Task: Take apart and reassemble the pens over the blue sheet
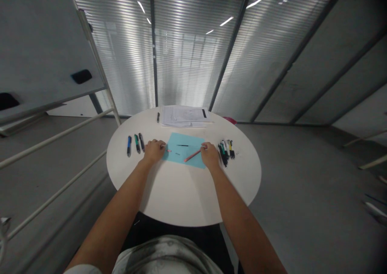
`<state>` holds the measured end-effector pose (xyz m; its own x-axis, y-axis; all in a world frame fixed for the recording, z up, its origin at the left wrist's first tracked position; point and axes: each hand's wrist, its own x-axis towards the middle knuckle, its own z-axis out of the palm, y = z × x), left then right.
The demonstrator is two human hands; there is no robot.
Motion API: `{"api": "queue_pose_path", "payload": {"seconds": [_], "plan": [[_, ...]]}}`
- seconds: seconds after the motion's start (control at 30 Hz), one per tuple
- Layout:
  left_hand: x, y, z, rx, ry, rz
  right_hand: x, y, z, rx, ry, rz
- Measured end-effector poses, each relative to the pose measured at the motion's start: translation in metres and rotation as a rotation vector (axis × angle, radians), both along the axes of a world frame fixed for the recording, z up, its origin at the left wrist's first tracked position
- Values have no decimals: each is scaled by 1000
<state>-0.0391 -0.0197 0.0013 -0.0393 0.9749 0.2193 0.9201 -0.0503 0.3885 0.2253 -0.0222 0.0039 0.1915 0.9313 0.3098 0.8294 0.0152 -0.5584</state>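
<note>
A light blue sheet (pixel 189 139) lies between my two hands. My right hand (pixel 211 156) has its fingers closed at the upper end of a pink pen barrel (pixel 192 155), which slants across the sheet. At the sheet's left edge, my left hand (pixel 154 151) has its fingertips pressed together; what they hold is too small to name. A small pink piece (pixel 169 150) is just beside those fingertips. On the sheet lie a thin dark pen refill (pixel 182 145) and a small spring-like part (pixel 177 154).
On the white round table (pixel 184 197), a blue pen (pixel 129 146), a green pen (pixel 137 143) and a black pen (pixel 141 142) lie left. Several pens (pixel 225 151) are grouped right. Papers (pixel 184 116) and a dark pen (pixel 158 117) lie at the back. A whiteboard frame (pixel 99 64) stands left.
</note>
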Motion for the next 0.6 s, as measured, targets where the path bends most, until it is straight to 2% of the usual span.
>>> {"api": "queue_pose_path", "payload": {"seconds": [0.17,0.6], "plan": [[4,-2,-2,24,36,-53,2,1,0,-65,56,-50],[5,-2,-1,6,55,-59,2,1,-2,-40,35,-38]]}}
